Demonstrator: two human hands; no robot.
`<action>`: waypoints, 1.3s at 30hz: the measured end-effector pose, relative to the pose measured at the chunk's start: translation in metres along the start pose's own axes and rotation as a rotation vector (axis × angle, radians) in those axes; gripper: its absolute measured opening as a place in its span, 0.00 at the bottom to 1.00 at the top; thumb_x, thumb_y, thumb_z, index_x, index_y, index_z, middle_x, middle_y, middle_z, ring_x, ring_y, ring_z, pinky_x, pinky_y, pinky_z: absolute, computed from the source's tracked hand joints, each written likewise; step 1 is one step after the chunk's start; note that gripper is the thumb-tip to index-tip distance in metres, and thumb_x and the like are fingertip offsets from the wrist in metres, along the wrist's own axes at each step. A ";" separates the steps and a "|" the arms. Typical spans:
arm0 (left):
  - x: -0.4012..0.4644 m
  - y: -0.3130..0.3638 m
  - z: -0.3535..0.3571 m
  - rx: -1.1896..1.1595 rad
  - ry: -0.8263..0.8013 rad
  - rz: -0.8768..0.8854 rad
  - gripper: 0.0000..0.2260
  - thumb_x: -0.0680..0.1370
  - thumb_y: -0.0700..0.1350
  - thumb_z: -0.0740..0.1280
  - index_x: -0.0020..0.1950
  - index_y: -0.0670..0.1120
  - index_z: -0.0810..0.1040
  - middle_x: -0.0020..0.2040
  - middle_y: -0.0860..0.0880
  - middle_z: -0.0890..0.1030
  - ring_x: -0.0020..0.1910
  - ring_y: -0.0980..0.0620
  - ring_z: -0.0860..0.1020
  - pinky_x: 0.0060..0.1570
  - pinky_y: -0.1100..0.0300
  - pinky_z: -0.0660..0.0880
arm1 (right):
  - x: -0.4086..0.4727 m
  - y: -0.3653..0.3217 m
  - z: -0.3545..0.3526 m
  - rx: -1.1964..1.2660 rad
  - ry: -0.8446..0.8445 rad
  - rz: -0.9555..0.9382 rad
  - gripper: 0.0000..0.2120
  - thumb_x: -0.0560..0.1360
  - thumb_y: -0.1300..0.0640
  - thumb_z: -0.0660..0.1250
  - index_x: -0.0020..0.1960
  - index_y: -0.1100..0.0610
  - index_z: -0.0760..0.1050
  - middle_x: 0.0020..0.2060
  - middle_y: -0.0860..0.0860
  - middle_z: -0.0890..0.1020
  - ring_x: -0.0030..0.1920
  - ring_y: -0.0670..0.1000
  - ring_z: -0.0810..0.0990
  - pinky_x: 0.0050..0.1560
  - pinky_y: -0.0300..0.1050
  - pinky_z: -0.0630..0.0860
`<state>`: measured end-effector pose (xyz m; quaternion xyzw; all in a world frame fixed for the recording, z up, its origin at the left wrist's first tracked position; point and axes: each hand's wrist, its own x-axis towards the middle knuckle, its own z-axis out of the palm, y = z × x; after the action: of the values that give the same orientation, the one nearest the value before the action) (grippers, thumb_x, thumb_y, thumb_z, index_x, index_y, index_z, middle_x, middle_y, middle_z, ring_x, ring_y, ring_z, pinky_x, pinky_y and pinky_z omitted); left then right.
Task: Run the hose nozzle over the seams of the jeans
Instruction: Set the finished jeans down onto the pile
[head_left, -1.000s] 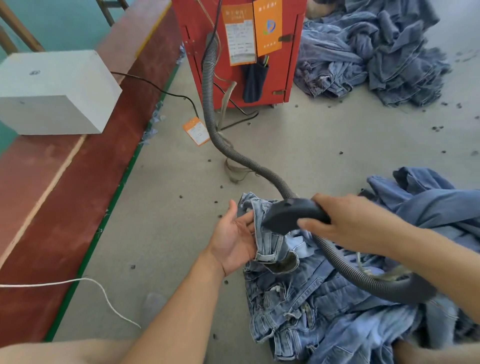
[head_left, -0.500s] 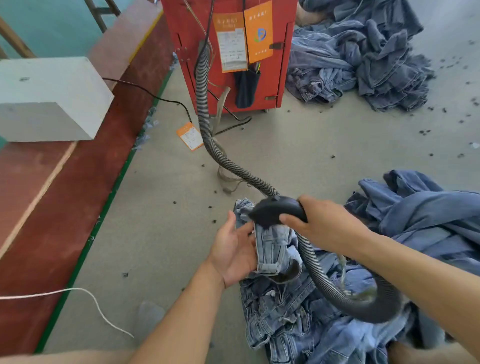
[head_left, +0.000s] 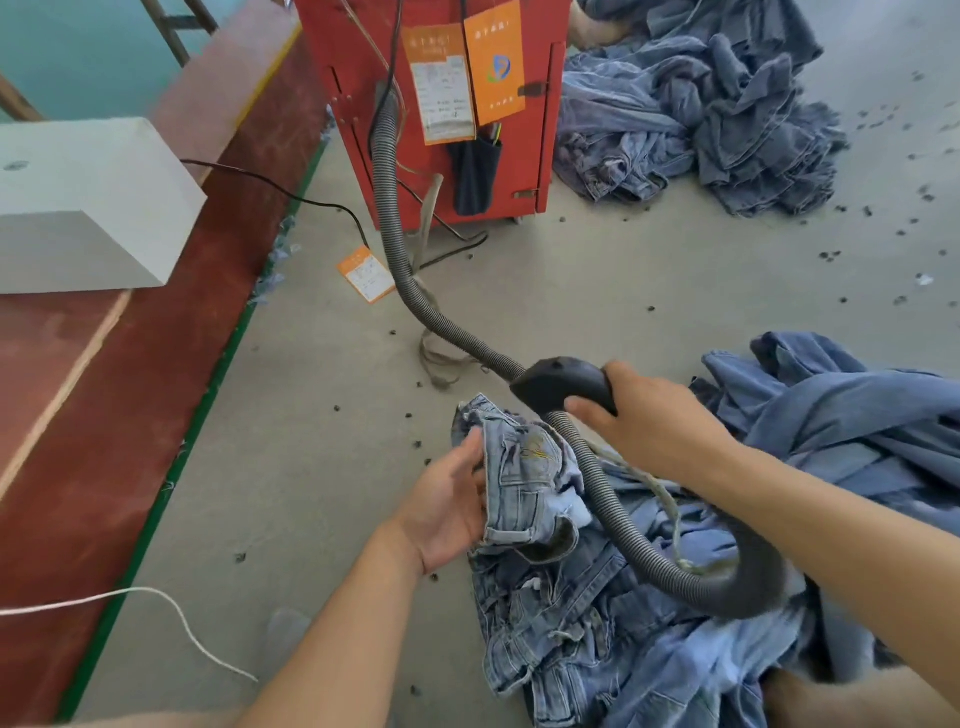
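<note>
The right hand (head_left: 660, 421) has its grip wrapped around the black plastic hose nozzle (head_left: 558, 384) — tip just above the bunched, light-blue denim jeans (head_left: 524, 478) pinched upright by the left hand (head_left: 447, 509), seams running top to bottom.

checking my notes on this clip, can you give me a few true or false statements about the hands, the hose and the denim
1. The right hand grips the black plastic hose nozzle. True.
2. The left hand holds up a bunched part of the light blue denim jeans. True.
3. The grey ribbed hose runs to a white box. False: it leads to the red metal cabinet.
4. The nozzle is pressed into the denim. False: it sits above the held fabric.
5. More denim is piled behind the cabinet. True.
</note>
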<state>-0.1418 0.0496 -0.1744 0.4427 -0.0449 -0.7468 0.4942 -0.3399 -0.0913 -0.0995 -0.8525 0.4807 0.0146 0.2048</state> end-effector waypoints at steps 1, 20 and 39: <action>0.003 0.004 -0.002 0.041 0.038 0.026 0.19 0.86 0.52 0.60 0.70 0.41 0.79 0.65 0.36 0.81 0.64 0.36 0.80 0.63 0.37 0.77 | 0.002 0.006 -0.007 0.008 0.036 0.004 0.19 0.81 0.34 0.60 0.56 0.50 0.69 0.36 0.44 0.75 0.34 0.45 0.75 0.30 0.43 0.70; 0.099 -0.058 -0.085 1.077 0.601 -0.201 0.12 0.83 0.47 0.64 0.65 0.45 0.75 0.59 0.45 0.80 0.58 0.45 0.79 0.57 0.55 0.75 | -0.011 0.065 -0.022 -0.393 0.048 -0.255 0.26 0.77 0.35 0.56 0.65 0.50 0.74 0.39 0.50 0.75 0.37 0.57 0.78 0.36 0.56 0.78; 0.100 -0.066 -0.092 0.688 0.484 -0.205 0.09 0.77 0.37 0.68 0.50 0.49 0.83 0.45 0.50 0.86 0.44 0.53 0.82 0.42 0.61 0.77 | 0.030 0.067 -0.007 -0.363 -0.152 -0.100 0.19 0.77 0.33 0.60 0.64 0.40 0.67 0.45 0.43 0.78 0.46 0.51 0.81 0.44 0.50 0.78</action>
<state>-0.1350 0.0396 -0.3244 0.7461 -0.1298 -0.6083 0.2376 -0.3803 -0.1482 -0.1219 -0.8947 0.4104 0.1552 0.0840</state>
